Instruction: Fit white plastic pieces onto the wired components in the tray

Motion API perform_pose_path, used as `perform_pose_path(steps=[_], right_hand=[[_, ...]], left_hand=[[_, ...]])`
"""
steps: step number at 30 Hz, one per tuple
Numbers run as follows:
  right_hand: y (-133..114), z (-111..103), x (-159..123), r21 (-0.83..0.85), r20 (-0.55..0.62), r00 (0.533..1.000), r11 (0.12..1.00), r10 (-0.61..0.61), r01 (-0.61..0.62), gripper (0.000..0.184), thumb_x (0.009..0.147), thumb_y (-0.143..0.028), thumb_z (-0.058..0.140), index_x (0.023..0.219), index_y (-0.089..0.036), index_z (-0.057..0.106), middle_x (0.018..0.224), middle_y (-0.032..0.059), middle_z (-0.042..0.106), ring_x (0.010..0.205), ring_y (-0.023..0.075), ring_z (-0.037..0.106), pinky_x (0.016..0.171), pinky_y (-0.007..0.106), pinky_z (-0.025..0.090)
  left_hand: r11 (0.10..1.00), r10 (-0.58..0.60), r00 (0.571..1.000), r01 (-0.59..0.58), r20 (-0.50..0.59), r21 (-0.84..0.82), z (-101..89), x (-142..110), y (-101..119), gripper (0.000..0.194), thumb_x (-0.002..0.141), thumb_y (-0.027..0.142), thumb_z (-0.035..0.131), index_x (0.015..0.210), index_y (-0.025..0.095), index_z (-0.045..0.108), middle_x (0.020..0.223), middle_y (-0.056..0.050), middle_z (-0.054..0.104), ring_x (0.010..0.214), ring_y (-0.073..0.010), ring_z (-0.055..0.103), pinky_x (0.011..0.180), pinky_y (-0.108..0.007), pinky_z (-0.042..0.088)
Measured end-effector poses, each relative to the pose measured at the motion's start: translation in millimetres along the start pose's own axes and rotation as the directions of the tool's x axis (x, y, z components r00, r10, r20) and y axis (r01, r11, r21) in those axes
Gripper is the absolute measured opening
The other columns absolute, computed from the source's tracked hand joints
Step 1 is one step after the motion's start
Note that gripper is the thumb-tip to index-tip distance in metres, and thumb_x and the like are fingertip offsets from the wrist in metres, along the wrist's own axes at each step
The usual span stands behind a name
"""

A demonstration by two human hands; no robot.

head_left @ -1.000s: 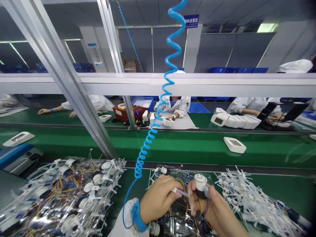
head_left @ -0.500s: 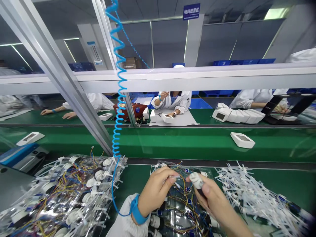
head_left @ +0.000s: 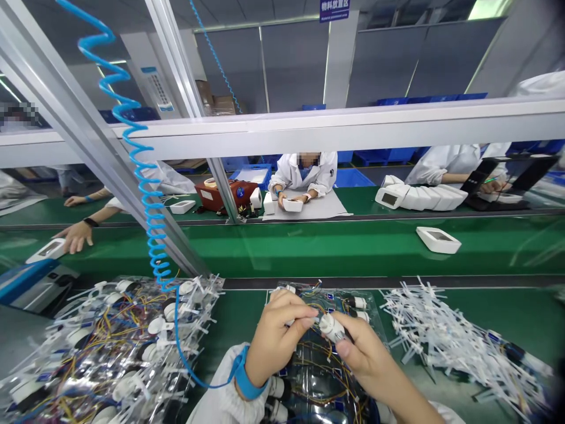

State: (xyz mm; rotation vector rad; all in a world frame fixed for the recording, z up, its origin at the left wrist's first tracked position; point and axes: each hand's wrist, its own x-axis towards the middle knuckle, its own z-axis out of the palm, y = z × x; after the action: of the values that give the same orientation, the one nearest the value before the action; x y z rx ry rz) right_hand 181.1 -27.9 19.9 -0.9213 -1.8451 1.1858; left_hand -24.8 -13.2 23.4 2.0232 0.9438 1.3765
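My right hand (head_left: 364, 350) is closed round a small white and black cylindrical part (head_left: 332, 327) with coloured wires. My left hand (head_left: 278, 335) pinches at the white end of that part, fingertips touching it; what it pinches is too small to name. A blue wrist strap (head_left: 245, 377) with a coiled blue cord (head_left: 145, 194) is on my left wrist. Both hands are over a clear bag (head_left: 318, 377) of the same wired parts, low in the middle of the view.
A heap of wired parts with white tubes (head_left: 110, 347) lies at the left, a pile of white plastic tubes (head_left: 445, 341) at the right. White devices (head_left: 438, 239) ride the green conveyor (head_left: 309, 247). Another person's hand (head_left: 75, 235) reaches a device at far left. Co-workers sit across.
My hands have come closer together around the part. The coiled cord has swung left. A person's hand has come onto the conveyor at the far left.
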Motion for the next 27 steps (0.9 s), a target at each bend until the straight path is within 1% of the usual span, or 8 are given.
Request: perform_pose_path(steps=[2,7,11,14,17,21,27], right_hand=[[0,0,-1,0.008,-0.003,1.000,1.000,-0.001,0.001,0.063,0.095,-0.079,0.042,0.080,-0.019,0.052,0.072,-0.0012,0.042,0.064,0.0166,0.035,0.058,0.027,0.026],[1,2,-2,-0.011,0.007,1.000,1.000,-0.002,0.002,0.065,0.095,-0.080,0.039,0.082,-0.019,0.053,0.072,-0.0017,0.041,0.065,0.0167,0.036,0.058,0.027,0.026],[2,3,0,0.009,0.020,1.000,1.000,-0.004,0.004,0.065,0.094,-0.081,0.041,0.081,-0.019,0.052,0.069,-0.0037,0.037,0.061,0.0150,0.033,0.057,0.027,0.023],[1,2,0,-0.009,0.010,1.000,1.000,-0.014,0.014,0.064,0.094,-0.081,0.042,0.080,-0.019,0.051,0.069,-0.0040,0.037,0.061,0.0147,0.033,0.057,0.027,0.022],[0,2,0,-0.028,0.009,1.000,0.999,-0.017,0.018,0.064,0.094,-0.081,0.042,0.081,-0.019,0.051,0.070,-0.0038,0.039,0.061,0.0149,0.034,0.057,0.027,0.022],[2,4,0,-0.025,0.018,1.000,1.000,-0.005,0.005,0.065,0.094,-0.082,0.041,0.081,-0.019,0.052,0.069,-0.0042,0.037,0.060,0.0148,0.033,0.057,0.027,0.022],[5,7,-1,-0.130,-0.005,1.000,0.992,-0.007,0.006,0.066,0.095,-0.082,0.037,0.080,-0.020,0.050,0.067,-0.0039,0.039,0.060,0.0159,0.037,0.059,0.027,0.023]], left_hand=[[1.000,0.015,1.000,-0.015,0.000,0.008,0.7,0,1,0.016,0.099,0.032,0.063,0.096,0.022,0.076,0.084,-0.004,0.072,0.082,-0.0188,0.062,0.082,-0.037,0.042],[1.000,-0.005,1.000,0.005,-0.002,0.005,4.0,-1,3,0.016,0.100,0.031,0.061,0.094,0.021,0.072,0.086,-0.004,0.072,0.085,-0.0196,0.062,0.084,-0.038,0.040],[1.000,0.006,1.000,-0.006,-0.024,0.000,7.0,-3,1,0.015,0.100,0.031,0.061,0.094,0.021,0.071,0.086,-0.004,0.070,0.087,-0.0198,0.061,0.085,-0.038,0.039],[1.000,0.008,1.000,-0.008,-0.028,0.001,7.9,-3,0,0.011,0.099,0.028,0.062,0.094,0.022,0.070,0.087,-0.002,0.068,0.088,-0.0191,0.060,0.087,-0.037,0.038],[1.000,-0.010,1.000,0.009,-0.030,-0.015,8.5,-4,0,0.009,0.100,0.026,0.061,0.096,0.023,0.069,0.088,-0.001,0.066,0.088,-0.0184,0.059,0.086,-0.035,0.038],[0.999,-0.036,0.998,0.034,-0.048,-0.039,11.4,-7,1,0.011,0.100,0.028,0.061,0.095,0.023,0.069,0.089,-0.002,0.065,0.089,-0.0188,0.059,0.084,-0.034,0.040],[0.991,-0.096,0.994,0.091,-0.044,-0.097,17.5,-9,0,0.018,0.100,0.033,0.060,0.091,0.020,0.068,0.093,-0.005,0.066,0.092,-0.0201,0.061,0.083,-0.033,0.044]])
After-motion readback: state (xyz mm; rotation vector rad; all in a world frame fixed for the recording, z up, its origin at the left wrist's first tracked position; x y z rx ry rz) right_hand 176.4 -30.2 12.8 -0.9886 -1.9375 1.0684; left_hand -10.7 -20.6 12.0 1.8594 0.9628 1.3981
